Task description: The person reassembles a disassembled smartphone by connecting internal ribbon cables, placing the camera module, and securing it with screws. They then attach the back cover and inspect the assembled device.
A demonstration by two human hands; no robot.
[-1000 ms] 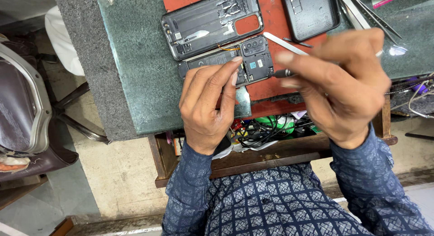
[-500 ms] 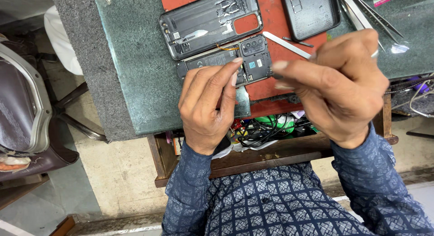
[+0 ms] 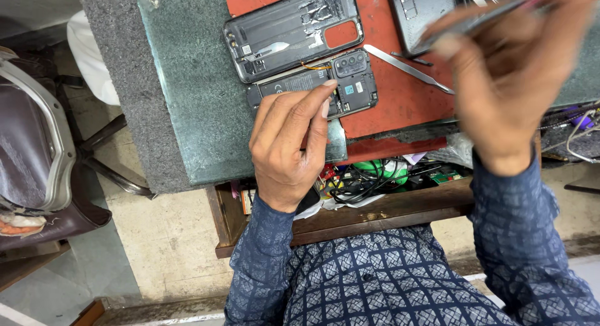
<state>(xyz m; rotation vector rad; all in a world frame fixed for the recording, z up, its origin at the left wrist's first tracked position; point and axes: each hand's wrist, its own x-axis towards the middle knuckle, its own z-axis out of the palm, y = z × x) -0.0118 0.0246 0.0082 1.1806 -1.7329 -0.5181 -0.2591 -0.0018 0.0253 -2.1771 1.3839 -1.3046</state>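
An opened phone (image 3: 350, 82) with its battery and camera board showing lies on a red mat (image 3: 400, 107). My left hand (image 3: 287, 138) grips its near edge, with the index fingertip on the board. The phone's dark back cover (image 3: 290, 32) lies just beyond it, inside face up. My right hand (image 3: 512, 76) is raised and blurred at the right, closed on a thin grey tool (image 3: 475, 18) that points left. Metal tweezers (image 3: 406, 66) lie loose on the mat between the phone and my right hand.
A second dark phone shell (image 3: 425, 10) sits at the mat's far edge. The mat lies on a green glass desktop (image 3: 187, 82). Below the desk edge an open wooden drawer (image 3: 375, 176) holds tangled cables and parts. A chair (image 3: 37, 145) stands at the left.
My right hand has left the phone and swung up to the right, now with a thin grey tool in it. The tweezers it held now lie on the mat. My left hand stays put.
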